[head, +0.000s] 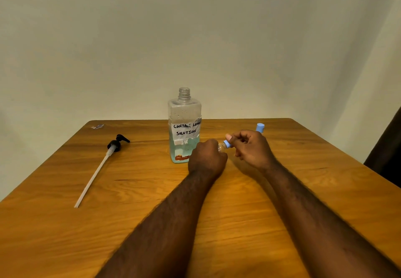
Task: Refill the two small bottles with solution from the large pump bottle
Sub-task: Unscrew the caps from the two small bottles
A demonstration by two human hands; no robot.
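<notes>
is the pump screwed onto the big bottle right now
No, the pump lies on the table left of the large bottle, whose threaded neck is bare.

Just right of the large bottle point(184, 123), the left hand point(207, 158) hides a small bottle point(221, 147) except its neck and blue cap point(227, 143). Farther right, behind the right hand point(249, 147), a second small bottle point(260, 127) shows only its blue top. Well left of the large bottle, a scrap point(97, 126) is too small to identify.

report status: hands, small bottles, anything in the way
Left hand grips small clear plastic bottle, right hand pinches its light blue cap. Large clear square bottle open, black pump lying left. Second blue-capped bottle behind right hand; nothing blocking.
</notes>
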